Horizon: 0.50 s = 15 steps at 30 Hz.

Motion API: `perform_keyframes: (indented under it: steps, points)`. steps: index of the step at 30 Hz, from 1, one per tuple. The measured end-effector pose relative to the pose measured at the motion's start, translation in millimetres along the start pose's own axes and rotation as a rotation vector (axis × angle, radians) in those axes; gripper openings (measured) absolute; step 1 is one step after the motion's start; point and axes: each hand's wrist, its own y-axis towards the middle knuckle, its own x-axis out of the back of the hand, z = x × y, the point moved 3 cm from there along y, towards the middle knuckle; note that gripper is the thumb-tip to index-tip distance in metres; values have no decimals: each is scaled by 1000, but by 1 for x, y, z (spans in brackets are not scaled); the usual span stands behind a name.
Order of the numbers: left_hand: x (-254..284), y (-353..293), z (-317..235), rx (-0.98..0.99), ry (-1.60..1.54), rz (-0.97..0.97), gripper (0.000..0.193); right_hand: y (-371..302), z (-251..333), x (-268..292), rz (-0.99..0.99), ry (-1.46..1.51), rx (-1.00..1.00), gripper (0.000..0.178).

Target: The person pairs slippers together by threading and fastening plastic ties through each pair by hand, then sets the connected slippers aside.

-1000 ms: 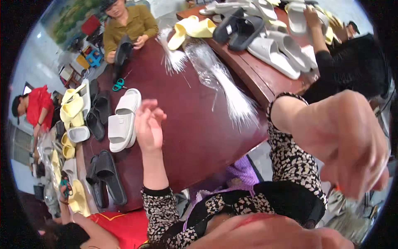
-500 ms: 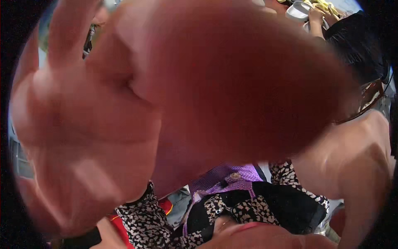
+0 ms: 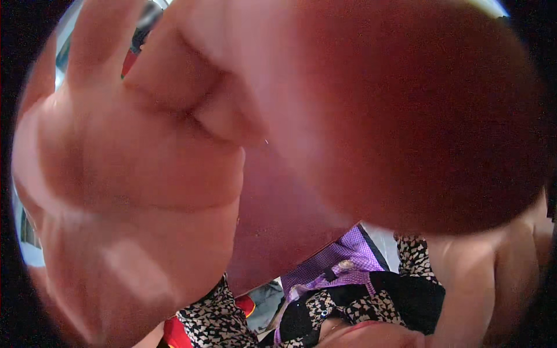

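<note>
My left hand (image 3: 133,156) fills the left side, very close, with its palm facing me. Its fingers reach up, with gaps between them, and the tips run out of the picture. I see nothing held in that palm. A huge, dark, blurred finger or part of a hand (image 3: 429,116) covers the upper right; I cannot tell which hand it belongs to. My right hand (image 3: 481,267) shows in part at the lower right, near that blurred shape. Its fingers are hidden, so any grip cannot be made out.
A reddish-brown flat surface (image 3: 278,232), probably a tabletop, shows between the hands. Below it are my purple checked apron (image 3: 342,255) and black-and-cream patterned clothing (image 3: 217,313). Something red (image 3: 177,333) sits at the lower left. The hands block most of the surroundings.
The large blurred shape has shifted right and now covers the co-worker seen before at the upper right. More of the reddish-brown surface shows. My left hand stays raised, its palm slightly further right.
</note>
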Motion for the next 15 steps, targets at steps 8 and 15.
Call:
perform_keyframes:
  steps: [8, 15]
  points:
    - [-2, 12, -11, 57, -160, -3, 41, 14, -2, 5, -5, 87, -37, 29]
    - [-10, 18, -11, 114, -312, -5, 40, 12, -1, 6, -22, 155, -68, 29]
